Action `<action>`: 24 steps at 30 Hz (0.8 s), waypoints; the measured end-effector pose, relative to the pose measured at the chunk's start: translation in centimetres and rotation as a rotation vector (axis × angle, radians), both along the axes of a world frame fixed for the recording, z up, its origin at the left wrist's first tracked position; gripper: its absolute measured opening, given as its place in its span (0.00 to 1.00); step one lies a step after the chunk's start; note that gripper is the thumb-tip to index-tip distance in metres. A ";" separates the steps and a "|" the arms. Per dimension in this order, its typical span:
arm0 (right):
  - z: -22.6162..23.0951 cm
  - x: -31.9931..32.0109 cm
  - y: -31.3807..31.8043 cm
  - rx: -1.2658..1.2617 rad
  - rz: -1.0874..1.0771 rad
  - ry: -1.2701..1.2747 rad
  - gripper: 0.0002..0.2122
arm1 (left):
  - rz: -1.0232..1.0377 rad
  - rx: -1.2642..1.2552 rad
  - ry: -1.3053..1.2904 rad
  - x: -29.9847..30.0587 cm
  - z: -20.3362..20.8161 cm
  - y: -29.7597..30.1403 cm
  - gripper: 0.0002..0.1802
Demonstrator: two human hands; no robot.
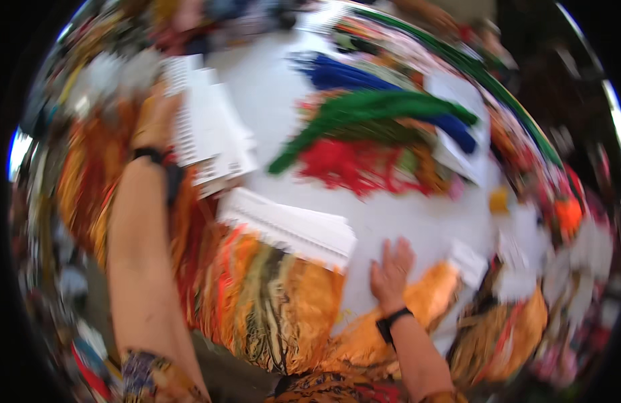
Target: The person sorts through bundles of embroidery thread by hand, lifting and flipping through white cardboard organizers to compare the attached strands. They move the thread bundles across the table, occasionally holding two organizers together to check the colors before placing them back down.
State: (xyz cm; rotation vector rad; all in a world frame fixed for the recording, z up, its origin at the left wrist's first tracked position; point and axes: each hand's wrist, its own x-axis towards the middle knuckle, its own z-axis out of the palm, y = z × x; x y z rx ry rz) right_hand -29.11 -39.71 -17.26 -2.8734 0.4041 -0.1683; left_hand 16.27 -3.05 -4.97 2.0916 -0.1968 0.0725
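Here, two groups of white cards lie on the counter [270, 101]: a left group [210, 121] beside the left hand [158, 115], whose blurred fingers' grip cannot be told, and a central group [290, 228], multicoloured threads [277, 302] along its lower edge. The right hand [392, 270], fingers spread and released, is near the latter; beyond lie one green hank [384, 106] and one red hank [341, 164].

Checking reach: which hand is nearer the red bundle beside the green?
Right: right hand lies below the red bundle in view; left hand farther left, by white cards.
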 end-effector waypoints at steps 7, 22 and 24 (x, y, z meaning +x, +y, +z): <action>1.0 0.9 -0.1 0.131 -0.036 0.018 0.28 | -0.011 -0.218 0.193 -2.8 7.5 3.9 0.19; 1.3 -3.7 0.0 0.098 0.177 0.167 0.30 | 0.647 -0.070 0.474 -39.6 -0.1 1.7 0.14; 1.3 -4.6 -1.4 0.074 0.180 0.244 0.31 | 0.504 -0.155 0.480 -39.3 -1.5 -3.1 0.16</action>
